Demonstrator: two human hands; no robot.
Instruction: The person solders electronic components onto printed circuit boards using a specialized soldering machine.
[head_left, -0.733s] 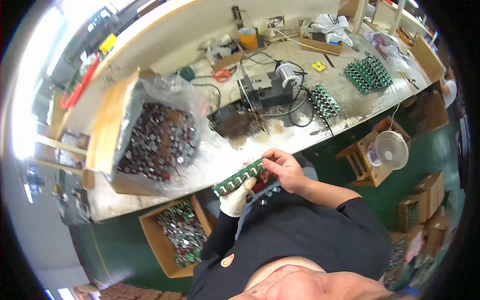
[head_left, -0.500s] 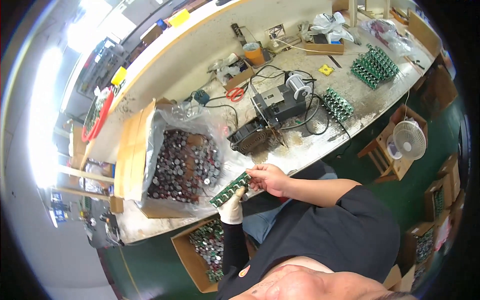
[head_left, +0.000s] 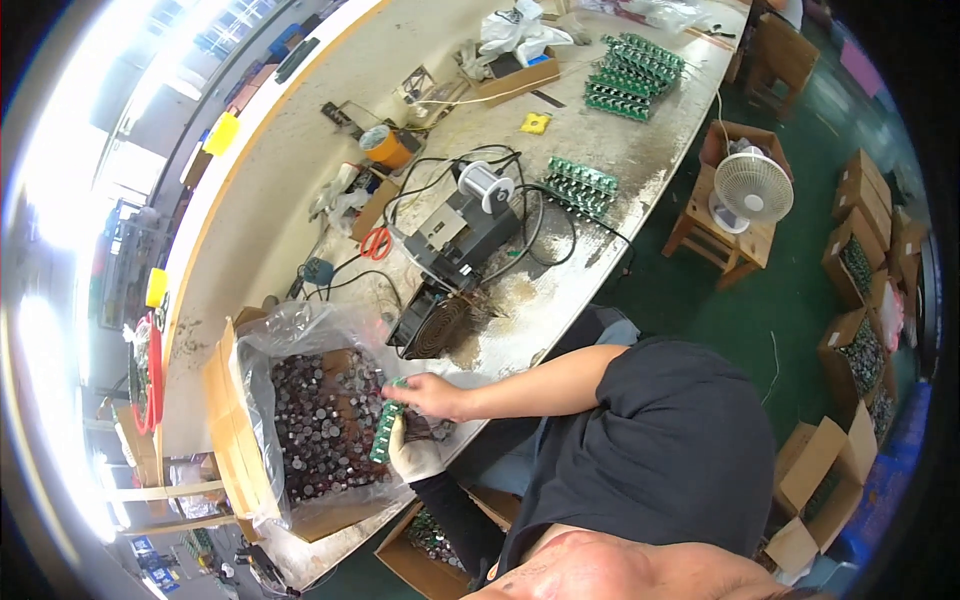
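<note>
A narrow green circuit board strip with light parts along it is held at the right edge of a plastic-lined carton. My left hand, in a white glove, grips the strip from its near right side. My bare right hand closes its fingers at the strip's far end and partly covers it. Beside them, the cardboard carton with its clear plastic liner holds many small round silvery parts, some with reddish bits.
Beyond my hands stand a dark machine with a wire spool and a round fan. Circuit boards lie farther right, with stacked boards behind. A white fan sits on a wooden stool. Below the bench is an open carton.
The view has swung, so the bench sits farther left. Both hands and the strip have come closer to the carton's parts, and the strip now points more steeply up the picture.
</note>
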